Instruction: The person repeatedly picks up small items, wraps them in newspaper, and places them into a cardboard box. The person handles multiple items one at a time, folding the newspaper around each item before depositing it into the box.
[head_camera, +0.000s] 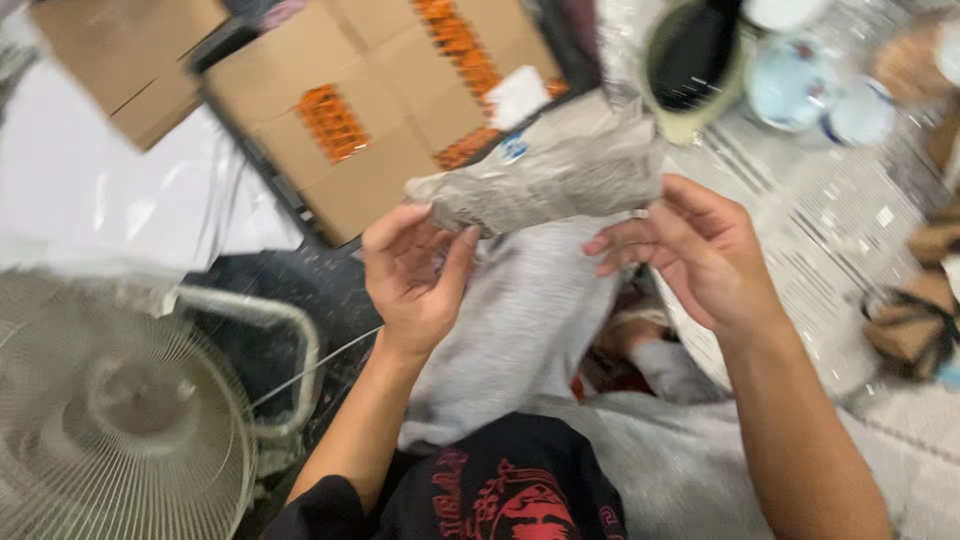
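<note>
Two bare hands met at a crumpled grey paper wrapping (545, 170) that was held up over the lap, in front of the cardboard boxes (350, 110); it looked light, soft and easily torn, best taken by its bunched ends rather than its loose middle. The left hand (415, 275) was raised palm-inward with thumb and fingers pinching the wrapping's lower left end. The right hand (695, 250) curled loosely under the right end, fingers half-bent and touching it without a firm clench.
</note>
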